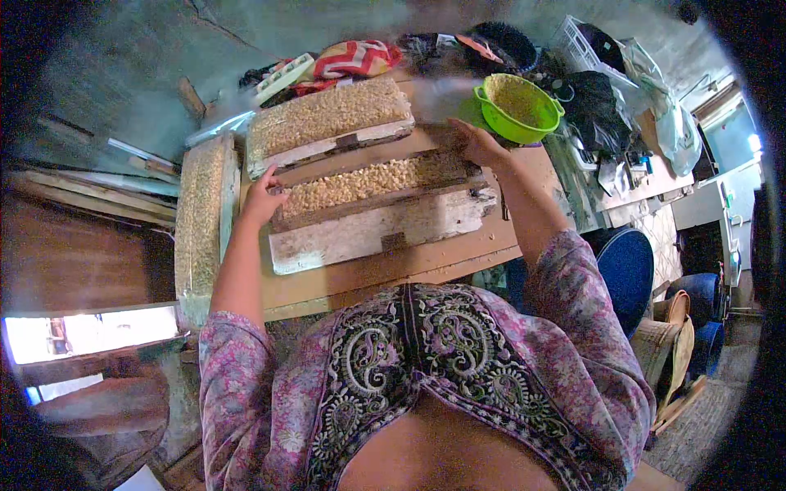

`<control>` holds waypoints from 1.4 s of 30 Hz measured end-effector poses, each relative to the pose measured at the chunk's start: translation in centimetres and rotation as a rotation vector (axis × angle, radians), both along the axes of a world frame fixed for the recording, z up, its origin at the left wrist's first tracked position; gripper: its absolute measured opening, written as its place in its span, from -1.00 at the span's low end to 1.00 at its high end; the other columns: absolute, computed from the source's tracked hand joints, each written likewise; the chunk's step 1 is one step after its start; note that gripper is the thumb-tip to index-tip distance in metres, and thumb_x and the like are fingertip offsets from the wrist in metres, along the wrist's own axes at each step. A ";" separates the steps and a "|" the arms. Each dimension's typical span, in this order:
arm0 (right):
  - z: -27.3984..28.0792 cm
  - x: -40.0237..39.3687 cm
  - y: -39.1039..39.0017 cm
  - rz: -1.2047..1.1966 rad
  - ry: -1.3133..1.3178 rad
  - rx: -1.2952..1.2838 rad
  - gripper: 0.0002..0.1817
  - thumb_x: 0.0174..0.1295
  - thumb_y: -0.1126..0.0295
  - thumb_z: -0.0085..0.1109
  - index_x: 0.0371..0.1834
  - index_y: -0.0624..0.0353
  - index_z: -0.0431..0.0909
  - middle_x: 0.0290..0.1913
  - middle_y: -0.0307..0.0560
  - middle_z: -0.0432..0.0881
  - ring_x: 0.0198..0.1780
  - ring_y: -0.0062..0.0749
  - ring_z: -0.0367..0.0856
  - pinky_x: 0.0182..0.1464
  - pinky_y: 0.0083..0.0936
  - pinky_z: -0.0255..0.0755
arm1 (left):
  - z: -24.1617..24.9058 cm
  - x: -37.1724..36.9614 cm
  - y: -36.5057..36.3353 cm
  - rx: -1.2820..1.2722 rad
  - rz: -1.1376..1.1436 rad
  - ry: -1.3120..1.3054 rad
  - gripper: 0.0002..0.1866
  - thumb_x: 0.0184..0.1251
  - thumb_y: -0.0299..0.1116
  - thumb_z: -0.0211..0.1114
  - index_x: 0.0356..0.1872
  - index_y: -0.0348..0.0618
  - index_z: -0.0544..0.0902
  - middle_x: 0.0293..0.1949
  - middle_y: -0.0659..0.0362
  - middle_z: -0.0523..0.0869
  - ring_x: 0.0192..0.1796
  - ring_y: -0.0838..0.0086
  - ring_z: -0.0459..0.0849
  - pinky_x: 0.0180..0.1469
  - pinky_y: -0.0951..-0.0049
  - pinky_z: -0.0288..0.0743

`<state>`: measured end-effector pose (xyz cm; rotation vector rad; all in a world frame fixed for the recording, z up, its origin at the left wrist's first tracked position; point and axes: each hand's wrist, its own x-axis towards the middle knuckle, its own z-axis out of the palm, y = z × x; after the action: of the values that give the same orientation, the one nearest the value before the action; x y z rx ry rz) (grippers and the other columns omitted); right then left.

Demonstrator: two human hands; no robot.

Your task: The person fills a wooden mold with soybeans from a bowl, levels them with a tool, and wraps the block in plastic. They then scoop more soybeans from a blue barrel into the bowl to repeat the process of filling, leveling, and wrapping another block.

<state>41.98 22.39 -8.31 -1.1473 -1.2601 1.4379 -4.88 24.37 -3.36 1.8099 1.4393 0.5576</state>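
Observation:
A long wooden mould (pixel 385 222) lies on the brown table (pixel 417 270), with pale grains (pixel 360 186) filling its trough. My left hand (pixel 265 196) touches the mould's left end, fingers apart. At the right end is my right hand (pixel 476 144), its fingers over the end of the mould; what lies beneath them is hidden. Behind the mould, a grain-filled block in clear wrap (pixel 327 123) rests on a whitish board. Another wrapped grain block (pixel 201 217) stands at the left. A green basin (pixel 528 119) with grain in it sits beyond my right hand.
A red and white patterned cloth (pixel 356 61) and a dark round container (pixel 508 47) are at the back. Black plastic bags (pixel 602 110) and a white crate (pixel 583 45) are at the right. A blue barrel (pixel 626 270) stands by the table's right side.

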 end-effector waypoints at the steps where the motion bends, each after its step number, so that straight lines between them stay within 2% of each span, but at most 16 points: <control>1: 0.7 -0.4 -0.8 -0.031 -0.221 0.139 -0.50 -0.10 0.31 0.17 -0.02 0.15 0.35 -0.10 -0.11 0.46 -0.05 -0.33 0.39 -0.03 -0.42 0.28 | 0.4 0.5 -0.5 0.120 0.005 0.032 -0.32 -0.20 -0.48 0.31 0.10 -0.04 0.32 -0.28 0.20 0.56 -0.27 0.51 0.49 -0.18 0.51 0.37; 3: 2.2 -1.0 -2.3 -0.093 -0.664 0.416 -0.58 -0.10 0.32 0.15 -0.09 0.13 0.41 -0.17 -0.13 0.50 -0.10 -0.32 0.42 -0.10 -0.40 0.32 | 0.5 0.7 -0.7 0.238 0.008 0.065 -0.39 -0.20 -0.49 0.30 0.04 -0.04 0.40 -0.34 0.22 0.56 -0.32 0.54 0.49 -0.23 0.52 0.37; 4: 2.9 -1.1 -2.7 -0.093 -0.664 0.415 -0.58 -0.10 0.32 0.15 -0.09 0.13 0.41 -0.17 -0.13 0.50 -0.10 -0.32 0.42 -0.10 -0.40 0.32 | 0.4 0.7 -0.7 0.245 -0.009 0.085 -0.53 -0.20 -0.49 0.30 -0.11 -0.06 0.49 -0.38 0.21 0.56 -0.33 0.52 0.50 -0.24 0.51 0.38; 5: 3.7 -1.3 -3.0 -0.081 -0.878 0.326 -0.67 -0.13 0.35 0.15 -0.22 0.10 0.48 -0.20 -0.10 0.51 -0.12 -0.24 0.43 -0.10 -0.40 0.32 | 0.2 0.6 -0.6 0.252 -0.025 0.106 -0.67 -0.20 -0.48 0.30 -0.26 -0.09 0.58 -0.42 0.20 0.57 -0.34 0.50 0.51 -0.25 0.51 0.39; 6: 4.0 -1.4 -3.2 -0.068 -1.090 0.231 -0.77 -0.16 0.39 0.15 -0.35 0.08 0.54 -0.23 -0.08 0.51 -0.14 -0.17 0.43 -0.09 -0.39 0.32 | -0.1 0.4 -0.6 0.253 -0.024 0.107 -0.67 -0.20 -0.48 0.30 -0.26 -0.09 0.58 -0.42 0.20 0.57 -0.34 0.50 0.51 -0.25 0.51 0.39; 8: 2.9 -1.1 -3.7 -0.122 -1.103 0.325 -0.85 -0.17 0.40 0.15 -0.45 0.07 0.55 -0.24 -0.06 0.51 -0.14 -0.13 0.42 -0.08 -0.39 0.32 | -0.5 0.1 -0.9 0.407 -0.040 0.162 -0.88 -0.21 -0.47 0.30 -0.55 -0.16 0.59 -0.45 0.16 0.56 -0.34 0.39 0.53 -0.23 0.46 0.39; 11: 0.5 -0.1 -4.1 -0.211 -1.132 0.557 -0.91 -0.18 0.41 0.14 -0.53 0.07 0.54 -0.25 -0.05 0.50 -0.13 -0.12 0.41 -0.07 -0.39 0.32 | -0.2 -0.1 -1.4 0.439 -0.074 0.175 -0.89 -0.26 -0.46 0.31 -0.64 -0.18 0.55 -0.42 0.12 0.57 -0.32 0.29 0.53 -0.20 0.41 0.38; 13: -0.6 0.3 -4.1 -0.243 -1.145 0.697 -0.90 -0.17 0.41 0.13 -0.52 0.08 0.53 -0.25 -0.05 0.50 -0.12 -0.14 0.41 -0.08 -0.39 0.33 | -0.3 -0.1 -1.9 0.521 -0.085 0.176 -0.91 -0.26 -0.49 0.28 -0.63 -0.19 0.54 -0.41 0.11 0.57 -0.30 0.28 0.53 -0.19 0.40 0.38; 18: 1.9 -1.6 -5.9 -0.306 -1.158 0.544 -0.80 -0.18 0.43 0.11 -0.39 0.09 0.50 -0.22 -0.05 0.50 -0.07 -0.14 0.40 -0.05 -0.40 0.32 | 0.2 1.0 -2.1 0.612 -0.201 0.171 -0.89 -0.24 -0.51 0.19 -0.55 -0.18 0.54 -0.38 0.08 0.56 -0.23 0.24 0.51 -0.14 0.39 0.36; 21: 2.3 -2.1 -6.7 -0.318 -1.069 0.639 -0.77 -0.15 0.45 0.06 -0.33 0.12 0.47 -0.18 -0.05 0.49 -0.04 -0.10 0.38 -0.02 -0.36 0.30 | 0.7 3.4 -2.6 0.677 -0.269 0.158 -0.67 -0.22 -0.45 0.18 -0.27 -0.11 0.55 -0.30 0.04 0.56 -0.16 0.20 0.50 -0.10 0.36 0.35; 25: 1.8 -3.2 -6.6 -0.334 -1.185 0.706 -0.74 -0.12 0.44 0.03 -0.28 0.14 0.46 -0.12 -0.05 0.47 -0.04 -0.07 0.36 -0.01 -0.31 0.28 | 0.5 6.0 -3.5 0.815 -0.304 0.241 -0.67 -0.17 -0.47 0.16 -0.24 -0.08 0.57 -0.29 0.05 0.54 -0.19 0.21 0.50 -0.12 0.35 0.37; 28: 2.8 -4.2 -7.1 -0.224 -1.287 0.758 -0.69 -0.13 0.31 0.09 -0.26 0.16 0.50 -0.10 0.00 0.46 -0.02 -0.02 0.34 0.02 -0.28 0.27 | 0.8 6.5 -3.7 0.643 -0.288 0.206 -0.72 -0.12 -0.51 0.14 -0.29 -0.05 0.59 -0.33 0.09 0.53 -0.23 0.24 0.51 -0.16 0.35 0.39; 30: 3.2 -4.5 -7.3 -0.185 -1.365 0.615 -0.76 -0.09 0.32 0.05 -0.34 0.15 0.50 -0.13 -0.02 0.47 -0.03 -0.07 0.35 0.00 -0.31 0.30 | 0.1 6.4 -3.4 0.706 -0.302 0.274 -0.74 -0.11 -0.57 0.12 -0.34 -0.03 0.60 -0.40 0.14 0.51 -0.25 0.27 0.51 -0.20 0.35 0.41; 33: 2.8 -4.4 -7.7 -0.233 -1.332 0.727 -0.80 -0.07 0.33 0.01 -0.38 0.14 0.51 -0.16 -0.05 0.48 -0.05 -0.11 0.37 -0.04 -0.34 0.33 | -0.7 6.1 -3.5 0.678 -0.292 0.291 -0.74 -0.12 -0.59 0.12 -0.35 -0.02 0.60 -0.41 0.17 0.51 -0.26 0.28 0.51 -0.21 0.35 0.41; 37: 3.3 -4.7 -8.4 -0.191 -1.443 0.610 -0.81 -0.06 0.34 0.00 -0.37 0.12 0.52 -0.18 -0.07 0.48 -0.05 -0.15 0.37 -0.04 -0.37 0.34 | -0.9 5.9 -3.4 0.770 -0.311 0.345 -0.74 -0.13 -0.56 0.13 -0.34 -0.02 0.59 -0.40 0.16 0.52 -0.25 0.26 0.51 -0.21 0.32 0.40; 42: 2.1 -4.4 -7.8 -0.282 -1.351 0.644 -0.81 -0.03 0.34 -0.03 -0.33 0.03 0.52 -0.20 -0.06 0.47 -0.03 -0.18 0.38 -0.06 -0.40 0.36 | 1.8 6.8 -4.5 0.866 -0.295 0.381 -0.73 -0.11 -0.53 0.08 -0.32 0.02 0.57 -0.37 0.19 0.51 -0.20 0.24 0.48 -0.16 0.29 0.38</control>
<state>37.54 14.60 -6.18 -1.7317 -2.0690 -0.1882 1.97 19.88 -1.56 2.8819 1.1966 0.7827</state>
